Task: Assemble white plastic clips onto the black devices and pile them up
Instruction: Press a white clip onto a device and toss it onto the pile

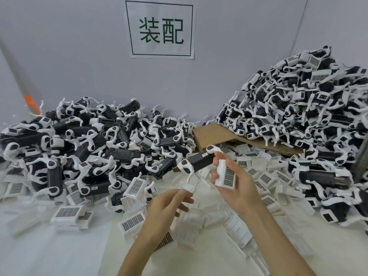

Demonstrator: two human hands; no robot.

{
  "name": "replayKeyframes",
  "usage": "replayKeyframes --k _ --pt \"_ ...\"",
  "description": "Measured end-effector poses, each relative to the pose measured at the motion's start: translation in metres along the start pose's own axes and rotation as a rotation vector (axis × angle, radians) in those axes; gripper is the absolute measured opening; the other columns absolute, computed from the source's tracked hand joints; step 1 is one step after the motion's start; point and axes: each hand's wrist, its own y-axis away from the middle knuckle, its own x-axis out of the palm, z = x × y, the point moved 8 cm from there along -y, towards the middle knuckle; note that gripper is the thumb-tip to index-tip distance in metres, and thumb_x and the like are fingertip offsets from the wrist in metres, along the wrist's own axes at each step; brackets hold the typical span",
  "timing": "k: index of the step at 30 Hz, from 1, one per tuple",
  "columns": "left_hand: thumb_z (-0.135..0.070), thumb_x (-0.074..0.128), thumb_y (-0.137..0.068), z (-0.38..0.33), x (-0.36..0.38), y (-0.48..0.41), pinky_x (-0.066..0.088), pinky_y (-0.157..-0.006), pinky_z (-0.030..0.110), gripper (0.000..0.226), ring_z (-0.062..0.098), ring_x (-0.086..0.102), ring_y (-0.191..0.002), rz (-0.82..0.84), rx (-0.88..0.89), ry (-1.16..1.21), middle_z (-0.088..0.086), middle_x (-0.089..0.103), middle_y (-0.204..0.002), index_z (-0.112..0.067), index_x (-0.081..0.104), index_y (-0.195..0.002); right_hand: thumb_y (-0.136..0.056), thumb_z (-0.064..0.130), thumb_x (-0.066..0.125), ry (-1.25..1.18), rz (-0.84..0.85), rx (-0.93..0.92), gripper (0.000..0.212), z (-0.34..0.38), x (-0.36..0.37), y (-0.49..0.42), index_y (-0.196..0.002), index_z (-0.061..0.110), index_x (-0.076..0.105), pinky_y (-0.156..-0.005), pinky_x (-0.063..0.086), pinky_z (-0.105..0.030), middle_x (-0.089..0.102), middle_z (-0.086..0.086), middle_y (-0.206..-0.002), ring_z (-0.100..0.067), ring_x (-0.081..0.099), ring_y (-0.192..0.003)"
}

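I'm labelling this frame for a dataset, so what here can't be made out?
All in the head view:
- whether the left hand pinches the white piece at its fingertips; motion blur.
- how the right hand grips the black device; the white clip and fingers cover it.
- the right pile; cut off by the frame edge.

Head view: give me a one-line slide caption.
Right hand holds a white plastic gridded clip and a black rectangular device; left hand hovers below, heaps of devices behind.
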Motion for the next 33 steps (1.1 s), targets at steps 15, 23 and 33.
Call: replayKeyframes --k 15,23,33 --pt "-0.069 0.038 -0.094 -0.002 0.001 0.001 0.058 -0.056 0.032 0.059 0.017 0.071 -0.081 0.111 -0.151 0.886 0.001 0.074 -0.106 -0.028 0.075 -0.113 -0.093 0.025 0.068 0.562 0.635 0.38 0.021 -0.077 0.076 0.038 -0.111 0.016 0.075 -0.094 0.047 -0.029 0.066 -0.002 -0.123 -0.018 0.064 -0.101" --pt "-0.055 0.053 -0.09 0.015 -0.036 -0.003 0.049 -0.084 0.031 0.047 0.017 0.058 -0.072 -0.205 -0.117 1.112 0.002 0.067 -0.078 -0.018 0.076 -0.072 -0.096 0.033 0.063 0.52 0.509 0.455 0.041 -0.076 0.064 0.03 -0.129 0.009 0.064 -0.099 0.053 -0.04 0.062 -0.018 -0.134 -0.03 0.067 -0.111" --pt "-0.047 0.061 -0.087 0.007 -0.042 0.001 0.055 -0.074 0.031 0.05 0.024 0.072 -0.095 -0.263 -0.088 0.973 0.012 0.073 -0.116 -0.016 0.065 -0.126 -0.096 0.054 0.046 0.099 0.104 0.329 0.068 -0.057 0.041 0.01 -0.134 0.0 0.06 -0.078 0.048 -0.033 0.065 -0.01 -0.109 -0.02 0.061 -0.092"
